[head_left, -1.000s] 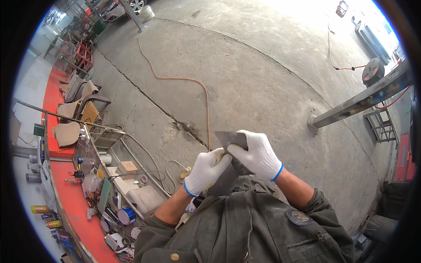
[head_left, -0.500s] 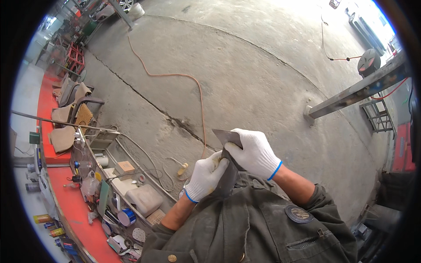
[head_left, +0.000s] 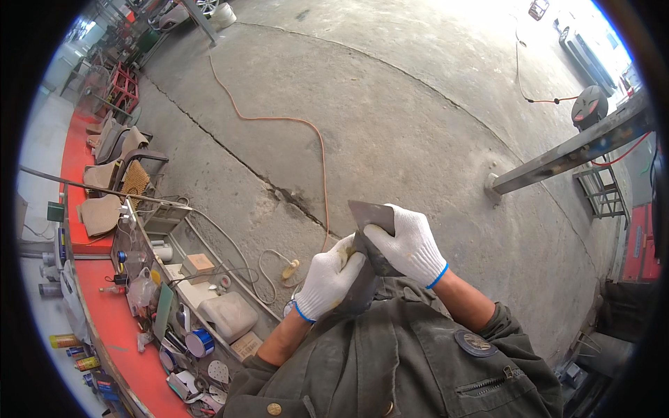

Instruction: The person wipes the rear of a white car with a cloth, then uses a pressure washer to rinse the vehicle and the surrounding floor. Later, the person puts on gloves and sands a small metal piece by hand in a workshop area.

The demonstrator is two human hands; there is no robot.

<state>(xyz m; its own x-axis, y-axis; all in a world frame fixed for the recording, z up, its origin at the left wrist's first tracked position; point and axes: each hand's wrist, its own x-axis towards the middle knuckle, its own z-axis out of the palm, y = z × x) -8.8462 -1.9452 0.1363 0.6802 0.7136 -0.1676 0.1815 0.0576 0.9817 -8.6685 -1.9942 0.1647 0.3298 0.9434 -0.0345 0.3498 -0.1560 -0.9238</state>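
Both hands wear white knitted work gloves with blue cuffs, held close together in front of my dark jacket. Between them is a thin dark grey sheet of sandpaper (head_left: 371,214), creased or parted near its middle; which of the two I cannot tell. My left hand (head_left: 327,280) pinches it at the crease, thumb on top, and its lower part hangs down toward my jacket. My right hand (head_left: 407,246) grips the upper part, thumb on the near face and fingers hidden behind. The upper corner sticks up past the right thumb.
At my left a long grey tray (head_left: 249,312) holds a cardboard box, a whitish block and blue tape (head_left: 200,343), beside a red bench (head_left: 132,359). An orange cord (head_left: 322,160) crosses the cracked concrete floor (head_left: 411,132). A slanting metal post (head_left: 557,157) stands at right.
The upper part of the sandpaper has shifted slightly right and stands a little more upright, along with my right hand. My left hand keeps its pinch almost in place.
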